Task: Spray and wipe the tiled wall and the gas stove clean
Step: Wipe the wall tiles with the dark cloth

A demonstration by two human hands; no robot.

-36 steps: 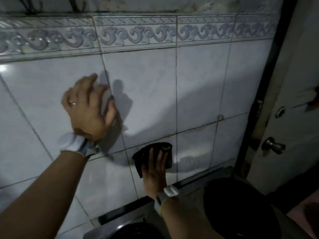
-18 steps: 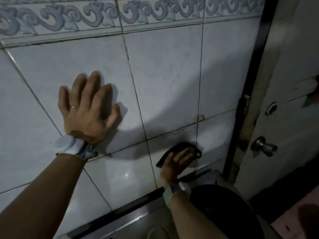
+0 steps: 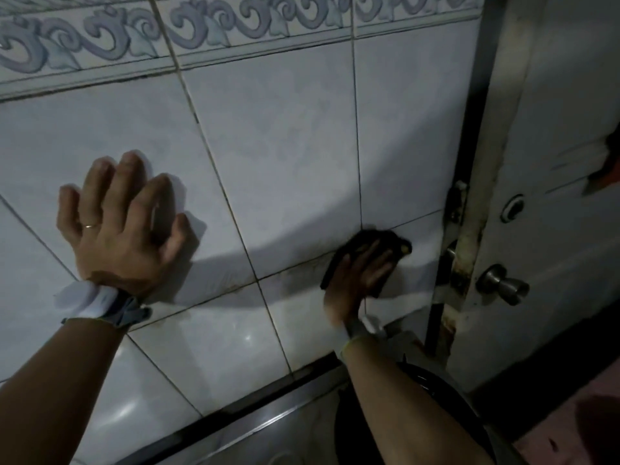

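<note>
Cloth (image 3: 370, 237) under right hand (image 3: 360, 275) sits near door frame (image 3: 500, 146).

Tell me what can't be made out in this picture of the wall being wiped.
1. Cloth: head view, mostly covered by the right hand and blurred, so its kind is unclear.
2. Stove: head view, only a metal strip shows; the bottom edge and the right arm hide the rest.
3. Dark round thing under the right arm: head view, too dark to name.
4. Spray bottle: none in view.
</note>
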